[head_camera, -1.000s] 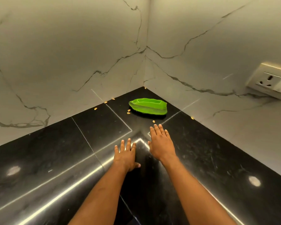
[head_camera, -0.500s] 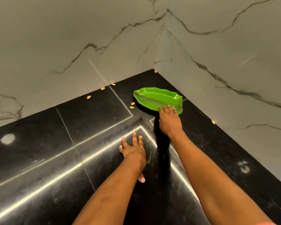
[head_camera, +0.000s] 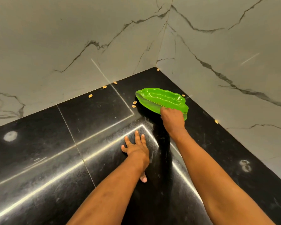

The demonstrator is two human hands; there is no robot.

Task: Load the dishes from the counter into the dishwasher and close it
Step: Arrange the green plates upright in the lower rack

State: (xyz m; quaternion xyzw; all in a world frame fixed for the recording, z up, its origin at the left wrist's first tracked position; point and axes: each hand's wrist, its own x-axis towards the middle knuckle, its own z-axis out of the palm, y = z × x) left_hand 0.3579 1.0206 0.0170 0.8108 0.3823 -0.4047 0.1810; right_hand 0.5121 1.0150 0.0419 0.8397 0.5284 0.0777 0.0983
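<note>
A bright green leaf-shaped dish [head_camera: 159,99] lies in the far corner of the black stone counter [head_camera: 91,120]. My right hand [head_camera: 173,118] grips the dish's near right edge, fingers curled over the rim, and the dish tilts slightly. My left hand [head_camera: 135,149] rests flat on the counter with fingers spread, a little nearer to me and left of the dish. No dishwasher is in view.
Several small tan seeds lie scattered on the counter: a few left of the dish [head_camera: 134,104], some along the back wall [head_camera: 105,86], one by the right wall [head_camera: 216,121]. Grey marble walls [head_camera: 71,46] meet at the corner right behind the dish.
My right hand has moved forward onto the dish and closed on its near edge. The view has shifted closer toward the corner. The left hand stays flat on the counter.
</note>
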